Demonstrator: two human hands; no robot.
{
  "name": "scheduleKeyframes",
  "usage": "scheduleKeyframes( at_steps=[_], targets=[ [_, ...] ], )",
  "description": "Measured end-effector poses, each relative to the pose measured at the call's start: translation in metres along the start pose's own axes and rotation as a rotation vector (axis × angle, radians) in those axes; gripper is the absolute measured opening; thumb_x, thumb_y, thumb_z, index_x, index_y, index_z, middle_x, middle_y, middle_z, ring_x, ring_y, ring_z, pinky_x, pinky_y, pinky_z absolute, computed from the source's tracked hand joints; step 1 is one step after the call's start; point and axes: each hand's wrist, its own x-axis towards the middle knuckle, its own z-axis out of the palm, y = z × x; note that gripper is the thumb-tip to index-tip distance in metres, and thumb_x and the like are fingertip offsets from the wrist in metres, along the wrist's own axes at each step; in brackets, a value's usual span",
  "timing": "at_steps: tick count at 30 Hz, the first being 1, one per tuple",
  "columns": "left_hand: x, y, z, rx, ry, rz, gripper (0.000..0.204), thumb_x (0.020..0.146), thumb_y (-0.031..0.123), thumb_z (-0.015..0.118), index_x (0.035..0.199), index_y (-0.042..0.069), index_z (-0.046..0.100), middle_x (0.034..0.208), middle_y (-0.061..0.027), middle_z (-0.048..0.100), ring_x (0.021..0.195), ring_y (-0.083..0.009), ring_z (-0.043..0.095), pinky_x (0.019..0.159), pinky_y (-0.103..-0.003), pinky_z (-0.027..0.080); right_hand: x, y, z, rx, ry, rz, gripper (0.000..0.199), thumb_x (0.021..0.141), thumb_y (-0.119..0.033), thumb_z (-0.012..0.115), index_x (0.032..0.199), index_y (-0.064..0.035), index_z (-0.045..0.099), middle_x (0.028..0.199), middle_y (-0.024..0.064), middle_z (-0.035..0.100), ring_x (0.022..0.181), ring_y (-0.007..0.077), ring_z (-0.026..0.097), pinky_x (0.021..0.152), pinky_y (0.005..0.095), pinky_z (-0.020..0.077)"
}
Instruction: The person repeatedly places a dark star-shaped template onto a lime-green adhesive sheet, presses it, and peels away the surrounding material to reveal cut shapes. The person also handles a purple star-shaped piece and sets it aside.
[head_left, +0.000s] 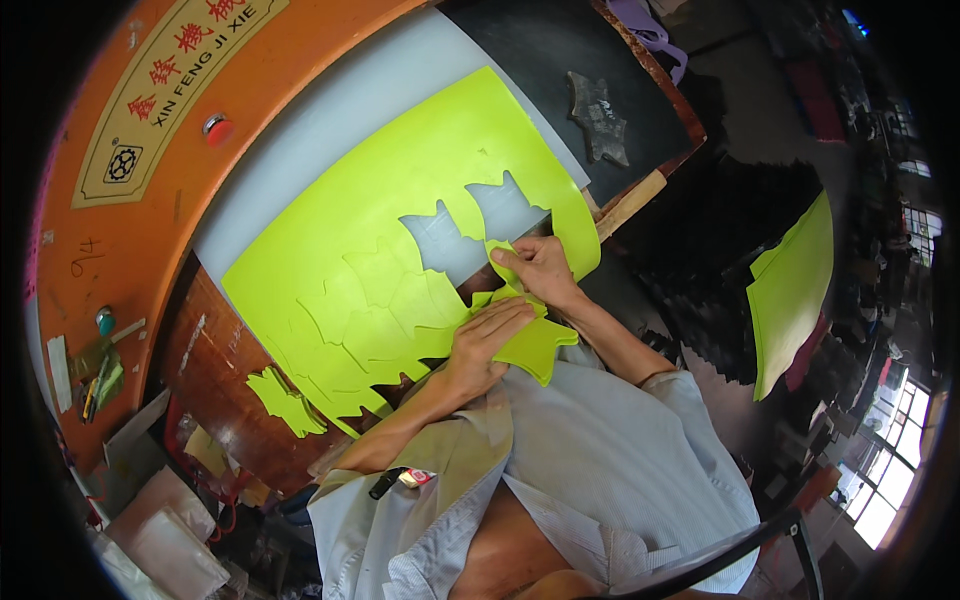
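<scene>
A large lime-green sheet (400,170) lies across the machine's bed, with outlines of star-edged shapes cut in it and two gaps near its front. My right hand (540,268) is closed, thumb and fingers pinching a lime-green cut piece (500,264) beside the gaps. Just nearer to me, my left hand (484,345) lies with fingers pressed together over a stack of lime-green cut pieces (540,352). That stack sticks out to the right of the left hand, close to my shirt. The left thumb is hidden.
An orange machine body (245,105) with a red button (216,129) arches over the far left. A dark metal cutting die (598,118) rests on the black surface at the back right. More cut pieces (284,402) lie at left; a green sheet stack (790,300) stands right.
</scene>
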Motion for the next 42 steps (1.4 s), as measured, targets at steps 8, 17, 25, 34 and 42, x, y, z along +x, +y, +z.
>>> scheduleKeyframes(
  at_steps=[8,17,25,34,42],
  targets=[
    [0.024,-0.028,-0.023,-0.502,0.001,-0.5,0.025,0.1,0.005,0.067,0.123,-0.003,0.069,0.115,-0.0101,0.074,0.104,-0.016,0.067,0.092,-0.033,0.054,0.008,-0.008,-0.02,-0.092,-0.294,0.244,0.023,0.094,-0.01,0.068,0.113,0.0023,0.074,0.09,0.0108,0.076,0.056,0.0141,0.071,0.044,0.026,0.0449],
    [0.012,-0.009,0.012,-0.363,0.248,-0.498,0.018,0.102,0.009,0.065,0.109,-0.005,0.074,0.096,-0.0081,0.076,0.086,-0.0134,0.067,0.076,-0.032,0.055,0.008,0.026,-0.005,-0.161,-0.268,-0.044,0.024,0.098,-0.017,0.071,0.105,0.005,0.076,0.077,0.006,0.072,0.05,0.0114,0.061,0.042,0.0284,0.0487],
    [-0.007,-0.011,0.022,-0.151,0.218,-0.237,0.017,0.1,0.011,0.069,0.103,-0.004,0.074,0.079,-0.0091,0.072,0.071,-0.0142,0.063,0.064,-0.033,0.051,0.005,0.039,0.004,-0.006,-0.027,-0.04,0.036,0.088,-0.031,0.087,0.097,0.0033,0.08,0.079,0.0028,0.073,0.071,0.0097,0.065,0.063,0.0279,0.0518],
    [-0.011,0.013,0.014,-0.081,0.159,0.052,0.025,0.091,-0.003,0.071,0.116,-0.001,0.074,0.108,-0.0227,0.074,0.1,-0.0383,0.074,0.089,-0.041,0.058,0.001,0.045,0.016,-0.145,0.105,-0.115,0.025,0.09,-0.021,0.084,0.086,0.0022,0.077,0.072,-0.0014,0.068,0.064,0.0064,0.057,0.054,0.0289,0.0464],
    [-0.032,0.057,0.023,-0.335,-0.033,0.036,0.038,0.095,0.014,0.074,0.129,-0.003,0.068,0.11,-0.017,0.075,0.094,-0.0289,0.074,0.084,-0.035,0.057,-0.027,0.014,0.019,-0.119,0.095,-0.203,0.033,0.098,-0.025,0.073,0.099,0.0087,0.071,0.062,0.0083,0.065,0.046,0.0142,0.061,0.045,0.0327,0.0463]
  ],
)
